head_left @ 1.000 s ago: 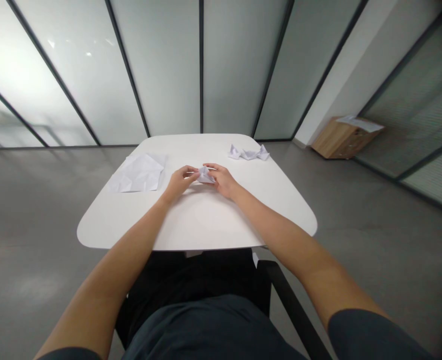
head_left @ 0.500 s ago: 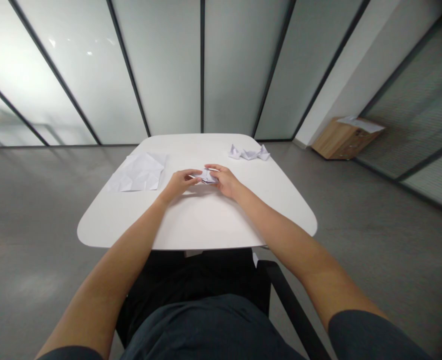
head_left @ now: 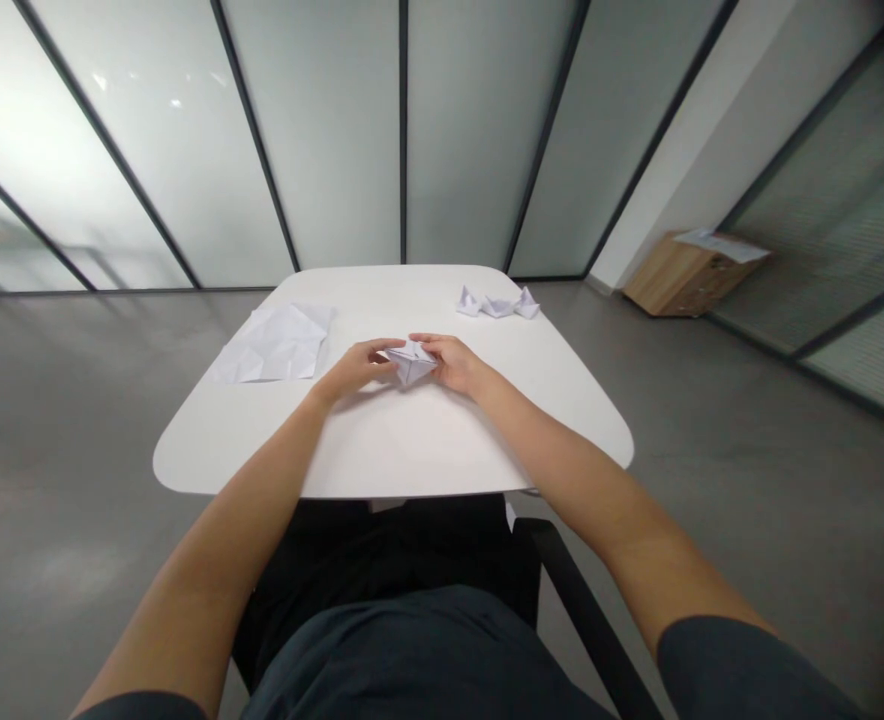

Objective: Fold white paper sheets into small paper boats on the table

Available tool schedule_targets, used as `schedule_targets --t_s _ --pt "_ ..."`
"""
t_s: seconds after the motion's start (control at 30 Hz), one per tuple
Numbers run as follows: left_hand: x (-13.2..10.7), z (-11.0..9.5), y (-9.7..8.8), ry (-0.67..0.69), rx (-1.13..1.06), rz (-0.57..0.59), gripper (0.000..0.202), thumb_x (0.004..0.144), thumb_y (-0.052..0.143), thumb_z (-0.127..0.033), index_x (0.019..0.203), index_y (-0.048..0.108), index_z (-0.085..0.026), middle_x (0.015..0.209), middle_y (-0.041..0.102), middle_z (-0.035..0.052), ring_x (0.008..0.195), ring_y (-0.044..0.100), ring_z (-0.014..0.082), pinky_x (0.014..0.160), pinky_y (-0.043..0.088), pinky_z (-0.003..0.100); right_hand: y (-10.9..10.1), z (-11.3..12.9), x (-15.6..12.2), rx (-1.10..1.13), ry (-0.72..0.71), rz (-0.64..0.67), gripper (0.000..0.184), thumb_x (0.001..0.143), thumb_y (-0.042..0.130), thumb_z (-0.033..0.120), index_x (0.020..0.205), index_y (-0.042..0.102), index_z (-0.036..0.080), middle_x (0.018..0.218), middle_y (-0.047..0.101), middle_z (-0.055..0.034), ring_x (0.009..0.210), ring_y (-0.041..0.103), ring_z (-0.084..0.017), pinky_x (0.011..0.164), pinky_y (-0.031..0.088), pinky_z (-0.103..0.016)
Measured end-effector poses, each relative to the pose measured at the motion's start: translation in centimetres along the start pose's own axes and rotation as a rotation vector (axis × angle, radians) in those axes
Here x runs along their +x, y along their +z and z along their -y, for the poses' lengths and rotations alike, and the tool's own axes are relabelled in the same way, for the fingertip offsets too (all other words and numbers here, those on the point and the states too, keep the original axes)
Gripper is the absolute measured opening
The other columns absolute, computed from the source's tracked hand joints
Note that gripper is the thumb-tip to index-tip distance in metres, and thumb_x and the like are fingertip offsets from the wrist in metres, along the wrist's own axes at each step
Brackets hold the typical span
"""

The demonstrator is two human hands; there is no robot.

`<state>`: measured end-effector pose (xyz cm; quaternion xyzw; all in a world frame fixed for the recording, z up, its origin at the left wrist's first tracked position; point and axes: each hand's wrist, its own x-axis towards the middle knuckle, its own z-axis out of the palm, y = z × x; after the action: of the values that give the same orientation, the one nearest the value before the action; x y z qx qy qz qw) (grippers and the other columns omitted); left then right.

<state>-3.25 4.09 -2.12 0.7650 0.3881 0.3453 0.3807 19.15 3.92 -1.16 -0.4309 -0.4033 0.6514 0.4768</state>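
Observation:
A small folded white paper piece (head_left: 410,364) is held between my two hands over the middle of the table, one pointed face turned toward me. My left hand (head_left: 359,368) grips its left end, with the fingers over the top and the thumb nearer me. At the opposite end my right hand (head_left: 449,362) pinches it, some fingertips hidden behind the paper. Further back on the right stand several-pointed folded paper shapes (head_left: 497,306) in a row. Creased white sheets (head_left: 277,342) lie flat to the left of my left hand.
The white table (head_left: 412,450) has rounded corners, and its front edge is close to my lap. A black chair armrest (head_left: 584,610) is below my right forearm. A wooden cabinet (head_left: 686,275) with papers on it stands on the floor at right, near frosted glass panels (head_left: 322,130).
The folded paper was nearly flat between my fingers; now it is tilted and spread, with a pointed face showing toward me. Both hands stay in nearly the same place.

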Motion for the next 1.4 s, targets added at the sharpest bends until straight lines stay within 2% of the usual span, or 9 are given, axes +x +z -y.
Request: schedule_targets --t_s 0.13,0.27,0.4,0.5,0.6,0.83,1.1,1.27,1.4 --pt "0.6 0.8 0.4 0.072 0.062 -0.083 0.039 0.080 0.075 -0.034 0.116 0.080 -0.020 0.116 0.077 0.0091 0.094 0.069 0.0222 0.082 0.058 0.033 0.2 -0.1 0.0 -0.019 0.004 0.025 0.024 0.089 0.062 0.009 0.109 0.075 0.012 0.084 0.075 -0.0051 0.075 0.068 -0.016 0.081 0.062 -0.031" --pt "1.4 1.5 0.3 0.149 0.053 -0.252 0.031 0.083 0.075 -0.043 0.102 0.078 -0.020 0.127 0.071 0.0118 0.116 0.065 0.0264 0.082 0.059 0.031 0.5 -0.3 0.1 -0.039 -0.005 0.067 0.024 0.102 0.063 0.037 0.103 0.074 0.015 0.094 0.077 -0.0081 0.082 0.070 -0.019 0.077 0.064 -0.032" --pt "1.6 1.9 -0.4 0.061 0.042 -0.345 0.028 0.088 0.072 -0.047 0.089 0.073 -0.019 0.088 0.073 0.0049 0.096 0.069 0.0239 0.079 0.058 0.030 0.9 -0.3 -0.2 -0.103 -0.088 0.099 0.039 0.101 0.065 0.056 0.100 0.074 0.018 0.103 0.078 -0.0098 0.090 0.071 -0.020 0.075 0.065 -0.030" --pt "1.6 2.0 -0.4 0.021 -0.032 -0.325 0.027 0.085 0.076 -0.045 0.093 0.072 -0.019 0.080 0.073 0.0013 0.082 0.070 0.0214 0.075 0.059 0.031 1.2 -0.3 -0.6 -0.184 -0.201 0.089 0.026 0.092 0.080 0.041 0.104 0.074 0.019 0.103 0.078 -0.0057 0.091 0.071 -0.018 0.077 0.064 -0.028" --pt "1.6 1.7 0.1 0.032 -0.194 -0.288 0.046 0.081 0.082 -0.047 0.114 0.069 -0.018 0.084 0.074 0.0001 0.076 0.070 0.0173 0.078 0.063 0.033 1.3 -0.4 -0.6 -0.200 -0.235 0.036 0.023 0.086 0.084 0.024 0.106 0.073 0.019 0.095 0.078 -0.0021 0.081 0.071 -0.015 0.079 0.065 -0.030" --pt "1.1 0.4 1.0 0.059 -0.483 -0.184 0.064 0.086 0.080 -0.057 0.135 0.062 -0.021 0.107 0.075 0.0070 0.094 0.073 0.0163 0.097 0.059 0.036 1.0 -0.6 0.1 -0.057 -0.230 -0.089 0.021 0.091 0.078 0.017 0.108 0.066 0.022 0.086 0.074 0.0015 0.073 0.070 -0.012 0.082 0.067 -0.030" --pt "1.0 0.5 1.3 0.012 -0.382 -0.148 0.061 0.082 0.080 -0.033 0.138 0.060 -0.022 0.117 0.072 0.0085 0.098 0.072 0.0180 0.091 0.060 0.035 1.2 -1.6 0.3 -0.162 -0.267 -0.092 0.043 0.091 0.079 0.025 0.130 0.062 0.025 0.094 0.071 0.0003 0.069 0.070 -0.013 0.075 0.067 -0.032" --pt "1.6 1.4 1.4 -0.020 -0.258 -0.264 0.046 0.078 0.066 -0.020 0.124 0.066 -0.020 0.106 0.074 0.0056 0.088 0.070 0.0159 0.083 0.060 0.031 1.5 -1.4 0.1 -0.199 -0.221 -0.067 0.047 0.096 0.074 0.031 0.139 0.056 0.028 0.105 0.071 -0.0014 0.072 0.070 -0.012 0.070 0.066 -0.030" --pt "1.9 2.1 1.2 -0.029 -0.253 -0.308 0.049 0.078 0.062 -0.020 0.127 0.066 -0.021 0.107 0.074 0.0054 0.089 0.069 0.0160 0.080 0.061 0.030 1.6 -0.9 -0.4 -0.150 -0.171 -0.014 0.044 0.098 0.067 0.025 0.140 0.054 0.028 0.104 0.070 -0.0013 0.078 0.073 -0.015 0.069 0.066 -0.030"
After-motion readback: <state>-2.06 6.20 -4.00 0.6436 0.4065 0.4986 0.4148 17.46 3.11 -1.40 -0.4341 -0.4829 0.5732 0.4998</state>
